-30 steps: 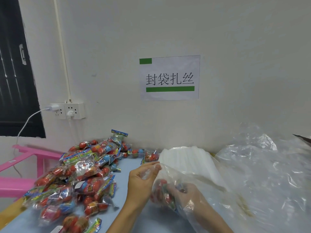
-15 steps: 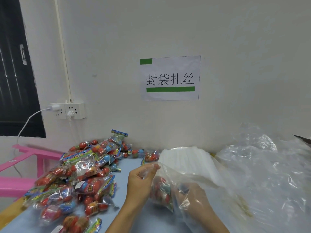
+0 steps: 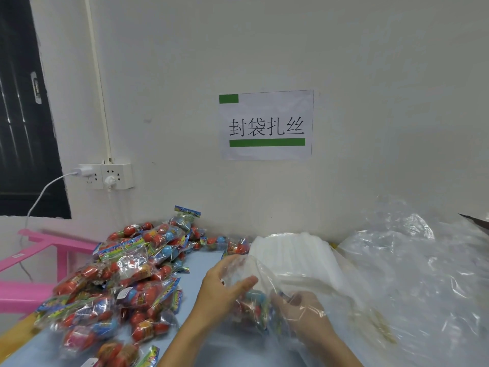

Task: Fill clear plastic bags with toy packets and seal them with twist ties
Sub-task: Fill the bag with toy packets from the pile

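Note:
A clear plastic bag [image 3: 267, 276] lies open in front of me on the blue table [image 3: 203, 263]. My left hand [image 3: 225, 287] grips its mouth edge between thumb and fingers. My right hand [image 3: 304, 313] is inside the bag, seen through the film, fingers curled around a red and blue toy packet [image 3: 254, 303]. A big heap of toy packets [image 3: 127, 282] covers the table's left half. No twist tie is visible.
A stack of white folded bags [image 3: 293, 250] sits against the wall behind my hands. Crumpled clear plastic sheeting [image 3: 423, 274] fills the right side. A pink frame [image 3: 39, 250] stands beyond the table's left edge, under a wall socket [image 3: 105, 176].
My left hand has shifted its hold along the bag's mouth, thumb now spread lower. The right hand has pushed the packet slightly further left inside the bag.

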